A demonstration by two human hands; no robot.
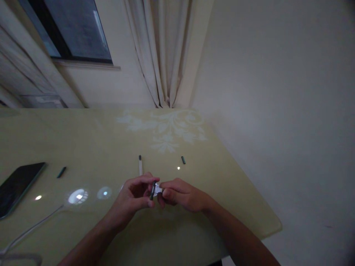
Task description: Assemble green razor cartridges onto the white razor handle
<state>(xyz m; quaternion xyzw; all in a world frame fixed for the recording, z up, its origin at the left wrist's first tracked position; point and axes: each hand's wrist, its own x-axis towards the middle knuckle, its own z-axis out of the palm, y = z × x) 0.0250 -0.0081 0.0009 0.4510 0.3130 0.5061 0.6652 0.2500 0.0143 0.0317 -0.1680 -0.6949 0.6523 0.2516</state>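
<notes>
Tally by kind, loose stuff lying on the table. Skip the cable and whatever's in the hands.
Small dark bars: 2
Dark-screened device: 1
Dark-tipped white stick: 1
Total: 4

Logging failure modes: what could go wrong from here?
1. The left grip pinches the dark strip with fingertips; it could slip.
2. The right grip seems to cover one end of the silver bit; misalignment there could go unseen.
3. The stick lies just beyond the left grip; a knuckle might knock it.
</notes>
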